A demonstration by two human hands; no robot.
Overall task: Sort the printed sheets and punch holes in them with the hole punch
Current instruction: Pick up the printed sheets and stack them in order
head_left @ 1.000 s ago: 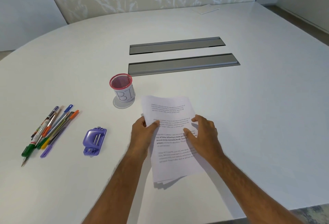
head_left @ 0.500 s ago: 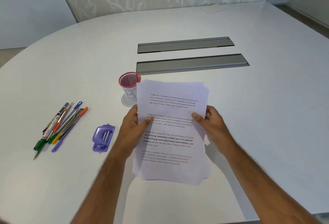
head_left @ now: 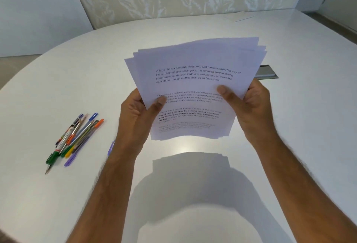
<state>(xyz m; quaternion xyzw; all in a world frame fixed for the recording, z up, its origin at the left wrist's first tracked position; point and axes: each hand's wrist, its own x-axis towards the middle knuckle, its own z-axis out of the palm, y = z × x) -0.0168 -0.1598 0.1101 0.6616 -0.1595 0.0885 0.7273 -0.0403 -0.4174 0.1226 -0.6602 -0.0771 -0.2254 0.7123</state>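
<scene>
A loose stack of printed sheets (head_left: 195,59) is held up in the air above the white table (head_left: 58,88), its top edges fanned apart. My left hand (head_left: 135,115) grips the stack's left edge with the thumb on the front page. My right hand (head_left: 249,105) grips the right edge the same way. Only a sliver of the purple hole punch (head_left: 110,148) shows beside my left forearm; the rest is hidden behind the arm.
A bunch of coloured pens (head_left: 75,136) lies on the table to the left. One end of a grey cable slot (head_left: 267,72) shows behind the sheets. A white sheet (head_left: 239,17) lies at the table's far edge.
Both hands have lifted the stack off the table and tilted it up toward me. The sheets now hide the red cup, and my left arm covers most of the hole punch.
</scene>
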